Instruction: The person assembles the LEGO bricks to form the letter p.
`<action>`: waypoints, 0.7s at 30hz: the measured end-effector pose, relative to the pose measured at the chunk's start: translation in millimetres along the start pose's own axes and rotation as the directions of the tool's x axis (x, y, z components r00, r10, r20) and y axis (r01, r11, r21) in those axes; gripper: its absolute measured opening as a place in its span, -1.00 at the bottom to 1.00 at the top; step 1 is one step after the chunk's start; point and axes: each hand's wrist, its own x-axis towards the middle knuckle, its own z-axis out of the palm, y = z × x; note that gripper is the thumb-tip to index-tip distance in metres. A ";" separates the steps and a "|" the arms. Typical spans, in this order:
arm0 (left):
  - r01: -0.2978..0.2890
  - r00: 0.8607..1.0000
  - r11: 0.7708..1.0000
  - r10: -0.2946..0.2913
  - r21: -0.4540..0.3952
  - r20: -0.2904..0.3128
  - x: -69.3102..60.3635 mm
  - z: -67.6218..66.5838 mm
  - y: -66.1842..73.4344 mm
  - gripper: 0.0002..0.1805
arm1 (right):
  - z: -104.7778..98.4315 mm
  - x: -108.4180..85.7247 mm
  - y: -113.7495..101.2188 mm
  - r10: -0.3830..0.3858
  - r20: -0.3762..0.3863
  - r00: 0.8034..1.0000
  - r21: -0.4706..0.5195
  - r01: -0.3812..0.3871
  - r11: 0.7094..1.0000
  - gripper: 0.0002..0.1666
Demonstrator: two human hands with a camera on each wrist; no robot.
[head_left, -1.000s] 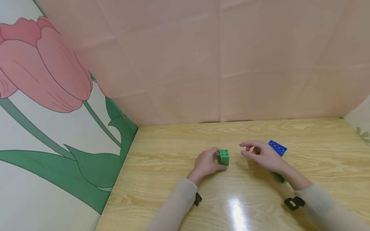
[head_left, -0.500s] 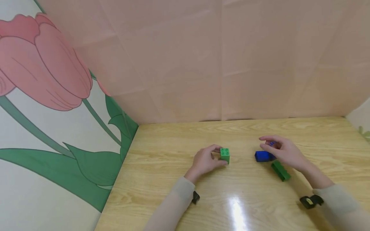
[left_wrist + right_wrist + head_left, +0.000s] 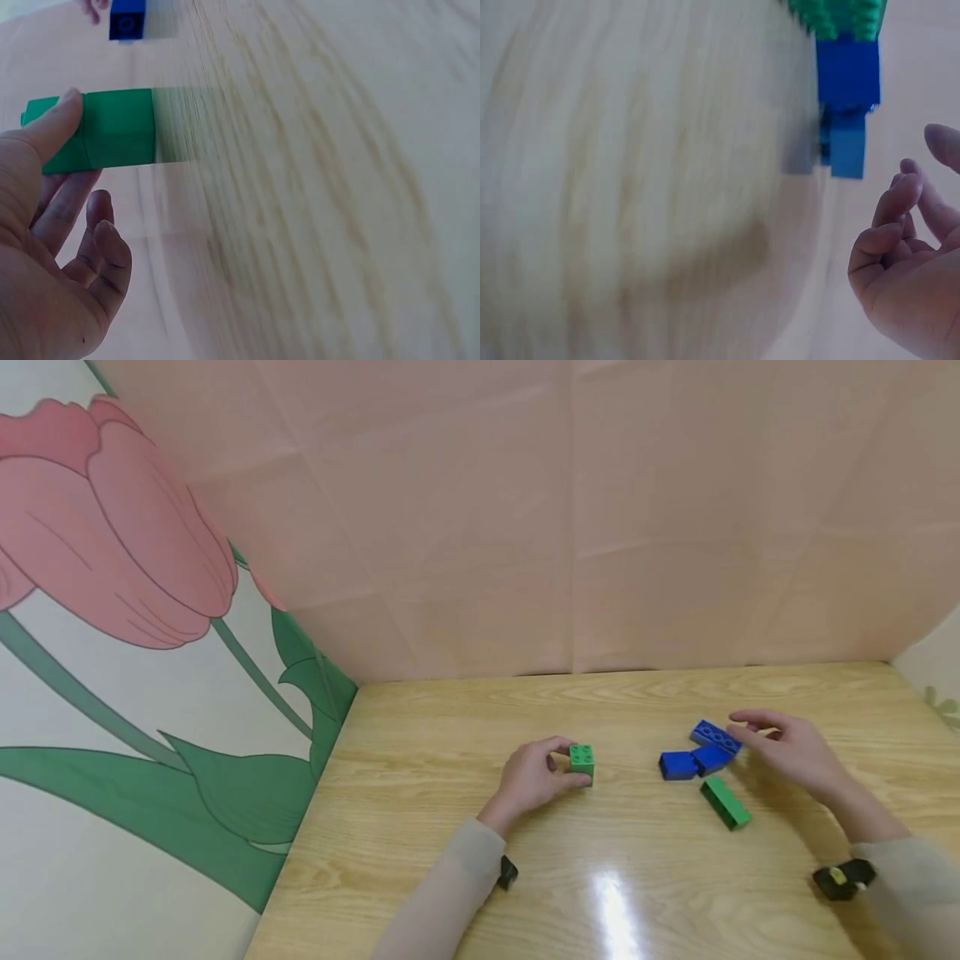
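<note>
My left hand (image 3: 531,781) pinches a small stack of two green toy bricks (image 3: 581,762) between thumb and fingers. The stack stands upright on the table; the left wrist view shows the seam between the bricks (image 3: 120,129). My right hand (image 3: 798,760) hovers with thumb and forefinger apart, holding nothing, its other fingers loosely bent. Just left of it lie a studded blue brick (image 3: 707,733) and two plain-sided blue bricks, one in the middle (image 3: 712,759) and one at the left (image 3: 677,766). In the right wrist view a gap separates that hand (image 3: 907,262) from the blue bricks (image 3: 847,71).
A long green brick (image 3: 725,804) lies tilted on its side, nearer than the blue ones. The wooden table (image 3: 420,727) meets a pink cloth backdrop (image 3: 480,568) at its far edge. A tulip-printed panel (image 3: 150,543) borders the left.
My right hand has drawn away to the right, uncovering the blue bricks and the long green one. My left hand keeps its grip on the green stack almost in place.
</note>
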 end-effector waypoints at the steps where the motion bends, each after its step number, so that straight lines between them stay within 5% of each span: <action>1: 0.002 1.000 1.000 -0.002 0.000 -0.002 -0.1 0.0 0.1 -0.51 | -1.0 0.3 2.9 0.011 0.009 1.000 -0.009 -0.011 1.000 -0.43; 10: 0.006 1.000 1.000 -0.006 -0.025 -0.008 0.0 0.4 -1.0 -0.56 | -4.0 2.8 17.9 0.077 0.167 0.983 -0.062 -0.068 0.996 -0.27; 21: 0.025 1.000 0.999 -0.025 -0.040 -0.010 -0.6 0.5 -2.0 -0.55 | -0.8 7.2 12.8 0.103 0.240 0.965 -0.111 -0.078 0.991 -0.14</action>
